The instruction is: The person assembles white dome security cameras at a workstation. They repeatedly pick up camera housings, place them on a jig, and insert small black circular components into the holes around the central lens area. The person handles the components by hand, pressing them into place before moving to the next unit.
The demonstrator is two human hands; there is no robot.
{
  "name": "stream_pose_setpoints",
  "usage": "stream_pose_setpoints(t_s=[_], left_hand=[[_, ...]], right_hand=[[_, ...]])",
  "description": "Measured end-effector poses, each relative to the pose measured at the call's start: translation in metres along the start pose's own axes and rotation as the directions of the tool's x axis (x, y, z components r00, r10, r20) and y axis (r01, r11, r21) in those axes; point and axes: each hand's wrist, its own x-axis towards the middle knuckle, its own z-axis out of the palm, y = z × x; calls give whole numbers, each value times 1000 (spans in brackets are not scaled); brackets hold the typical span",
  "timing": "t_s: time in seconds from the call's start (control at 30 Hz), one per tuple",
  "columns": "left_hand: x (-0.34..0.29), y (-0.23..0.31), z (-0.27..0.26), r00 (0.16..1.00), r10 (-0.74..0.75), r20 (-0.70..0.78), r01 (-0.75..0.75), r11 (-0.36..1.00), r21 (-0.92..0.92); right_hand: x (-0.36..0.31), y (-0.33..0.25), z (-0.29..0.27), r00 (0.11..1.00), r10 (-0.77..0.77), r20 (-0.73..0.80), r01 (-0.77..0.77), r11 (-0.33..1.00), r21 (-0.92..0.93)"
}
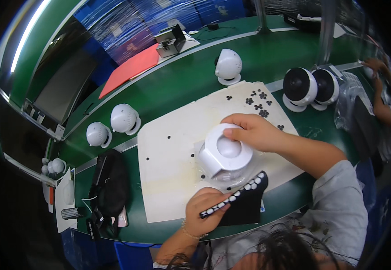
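Note:
My right hand [256, 131] grips the rim of a white round-based device [212, 158], thumb on its ring-shaped foot. The device rests on clear plastic film [231, 178] over a large white board [168, 189]. Closer to me, my left hand [204, 208] is closed on a black sheet with white round dots [242, 191]; the dots run in a slanting row along its upper edge. Part of this sheet hangs down as a plain black flap. Small black discs [192, 155] and several flower-shaped black pieces [263, 113] lie scattered on the board.
Similar white devices stand on the green table, at left [124, 119], far centre [228, 65] and right [299, 85]. A black bag [111, 180] lies left of the board, a red folder [130, 69] at the back. Another person's arm [381, 96] shows at far right.

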Motion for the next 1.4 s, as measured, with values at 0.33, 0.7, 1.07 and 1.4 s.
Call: stream_pose_setpoints(t_s=[0.33,0.7,1.07,1.4], left_hand=[[1,-4,7,993,-47,-105,45,999,-18],[1,-6,7,984,-106,-142,109,994,11],[-10,-9,-2,962,-182,-203,180,983,-31],[-13,-8,-1,887,-350,-300,293,931,-219]], right_hand=[[-59,-7,8,766,-629,134,632,697,-340],[-57,0,7,612,-751,249,776,509,-372],[-63,-8,2,899,-428,91,436,894,-106],[-53,-1,-5,739,-673,26,671,733,-113]])
